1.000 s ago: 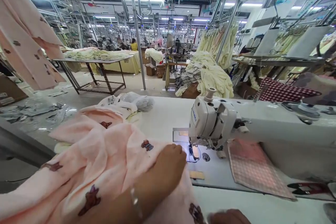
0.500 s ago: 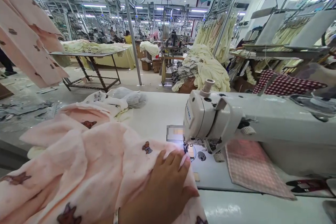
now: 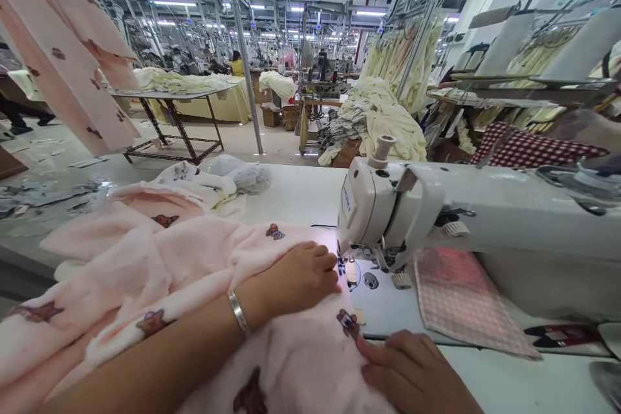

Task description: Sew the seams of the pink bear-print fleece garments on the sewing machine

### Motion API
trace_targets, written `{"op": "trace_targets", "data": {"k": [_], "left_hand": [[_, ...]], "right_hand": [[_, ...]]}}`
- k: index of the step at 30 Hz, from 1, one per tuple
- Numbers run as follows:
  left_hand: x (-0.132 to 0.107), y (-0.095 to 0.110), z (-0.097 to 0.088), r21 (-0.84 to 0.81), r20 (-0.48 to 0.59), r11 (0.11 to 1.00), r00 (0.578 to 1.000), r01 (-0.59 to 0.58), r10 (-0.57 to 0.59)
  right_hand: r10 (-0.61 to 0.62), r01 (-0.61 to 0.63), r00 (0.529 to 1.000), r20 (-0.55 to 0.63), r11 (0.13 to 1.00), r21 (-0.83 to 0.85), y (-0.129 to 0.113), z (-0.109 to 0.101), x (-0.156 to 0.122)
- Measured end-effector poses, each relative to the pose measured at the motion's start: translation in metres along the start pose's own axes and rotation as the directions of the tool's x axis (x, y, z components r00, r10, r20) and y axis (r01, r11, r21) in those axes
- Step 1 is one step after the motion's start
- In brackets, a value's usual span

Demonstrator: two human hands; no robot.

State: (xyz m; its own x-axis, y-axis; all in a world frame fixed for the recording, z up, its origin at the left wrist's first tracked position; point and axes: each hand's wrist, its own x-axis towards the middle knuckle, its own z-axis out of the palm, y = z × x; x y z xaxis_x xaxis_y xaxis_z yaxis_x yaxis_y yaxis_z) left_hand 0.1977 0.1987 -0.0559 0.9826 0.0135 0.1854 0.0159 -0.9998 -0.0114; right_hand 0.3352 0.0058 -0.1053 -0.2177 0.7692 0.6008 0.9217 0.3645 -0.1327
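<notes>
Soft pink fleece fabric (image 3: 194,259) with brown bear-like prints spreads across the sewing table and reaches the sewing machine (image 3: 371,207). My left hand (image 3: 303,275), with a silver bracelet at the wrist, lies on the fabric just left of the presser foot (image 3: 341,265). Its fingers are curled in, gripping the cloth. Nearer to me, my right hand (image 3: 417,365) pinches the fabric's right edge beside a bear print. The fabric's edge runs under or close against the foot; the needle's exact place cannot be made out.
Under the machine arm lies a pink checked cloth (image 3: 460,304), with dark red thread snips (image 3: 557,335) to its right. White scraps (image 3: 233,178) are heaped at the table's back. Printed pink pieces (image 3: 72,58) hang at left. A heap of pale yellow garments (image 3: 388,116) stands beyond the machine.
My left hand has gone from spread flat to curled, and has moved forward beside the foot. My right hand has come into view at the fabric's edge. The fabric has shifted away from me.
</notes>
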Motion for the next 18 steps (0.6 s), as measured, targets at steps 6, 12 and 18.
{"op": "trace_targets", "data": {"k": [6,12,18], "left_hand": [[-0.018,0.085,0.002,-0.2,-0.089,0.922,0.931,0.331,-0.354],[-0.061,0.104,0.017,-0.175,-0.005,0.954,0.969,0.244,-0.248],[-0.062,0.087,0.005,-0.244,0.087,0.954,0.984,0.173,-0.157]], "right_hand": [[0.034,-0.04,0.995,0.091,0.997,0.073,-0.009,-0.01,0.008],[-0.073,0.065,0.976,0.207,0.997,0.044,-0.018,-0.039,0.01],[-0.184,0.173,0.941,0.283,0.983,0.066,-0.018,-0.05,0.008]]}}
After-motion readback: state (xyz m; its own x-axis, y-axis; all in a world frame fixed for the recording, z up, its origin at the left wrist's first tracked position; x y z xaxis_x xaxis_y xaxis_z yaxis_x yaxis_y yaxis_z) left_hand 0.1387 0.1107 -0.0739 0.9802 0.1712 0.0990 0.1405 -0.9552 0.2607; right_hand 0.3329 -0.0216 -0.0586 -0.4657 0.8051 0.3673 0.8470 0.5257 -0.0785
